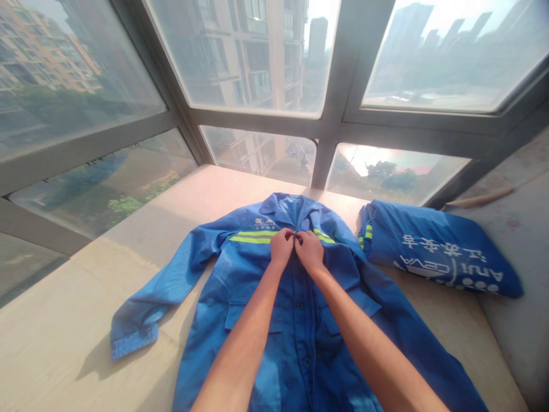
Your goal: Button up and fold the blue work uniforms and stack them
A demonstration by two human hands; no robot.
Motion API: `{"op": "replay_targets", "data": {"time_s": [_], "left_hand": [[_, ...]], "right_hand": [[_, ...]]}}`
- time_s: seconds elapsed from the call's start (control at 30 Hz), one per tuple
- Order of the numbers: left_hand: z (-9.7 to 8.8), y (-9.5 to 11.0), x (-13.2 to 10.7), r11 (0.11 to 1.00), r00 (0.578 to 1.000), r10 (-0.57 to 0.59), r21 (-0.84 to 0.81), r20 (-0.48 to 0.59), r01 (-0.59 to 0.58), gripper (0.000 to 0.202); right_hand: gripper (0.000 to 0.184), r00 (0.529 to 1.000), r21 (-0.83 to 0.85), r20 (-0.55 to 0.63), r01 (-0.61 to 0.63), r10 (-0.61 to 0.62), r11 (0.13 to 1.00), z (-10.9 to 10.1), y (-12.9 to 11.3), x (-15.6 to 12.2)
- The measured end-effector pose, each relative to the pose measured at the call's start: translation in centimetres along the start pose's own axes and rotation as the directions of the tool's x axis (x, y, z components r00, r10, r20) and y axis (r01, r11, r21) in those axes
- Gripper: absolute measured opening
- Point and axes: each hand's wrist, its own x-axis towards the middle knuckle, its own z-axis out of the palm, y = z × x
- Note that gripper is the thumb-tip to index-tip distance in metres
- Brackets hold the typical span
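Pinching, with fingers of left hand (282, 247) and right hand (309, 249), the front of the blue jacket (244, 274) spread on the window ledge (64, 337), collar (278, 210) near the far edge, beside a folded garment (441, 243).

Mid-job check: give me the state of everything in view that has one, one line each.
Blue jacket: spread out, front up
Collar: open at the neck
Sleeve on the picture's left: stretched outward, unfolded
Buttons: in view below the hands; fastened or not, cannot tell
Left hand: fingertips pinched at the jacket's front
Right hand: likewise, beside it
Second blue garment: folded, lettering up
Windows: look shut
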Motion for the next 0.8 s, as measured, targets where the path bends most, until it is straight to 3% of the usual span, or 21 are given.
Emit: {"op": "replay_targets", "data": {"time_s": [0.2,0.37,0.63,0.8], "left_hand": [[-0.2,-0.9,-0.6,0.998,1.0,-0.016,-0.066,-0.003,0.016,0.013],[0.2,-0.7,-1.2,0.995,1.0,0.011,-0.103,-0.005,-0.012,0.017],[0.4,-1.3,-0.8,0.984,0.998,-0.06,-0.167,0.005,0.06,0.019],[0.4,-1.4,-0.1,0.981,0.996,-0.079,-0.173,0.034,0.084,0.016]], "right_hand": [[0.027,1.0,0.103,-0.004,-0.008,0.009,0.995,0.9,0.9,0.5],[0.027,0.999,0.179,-0.016,0.053,-0.051,0.982,1.5,1.6,0.6],[0.023,0.975,0.183,0.123,0.164,-0.188,0.969,1.0,1.7,0.8],[0.032,0.973,0.229,0.141,0.148,-0.183,0.962,0.9,2.1,0.6]]}}
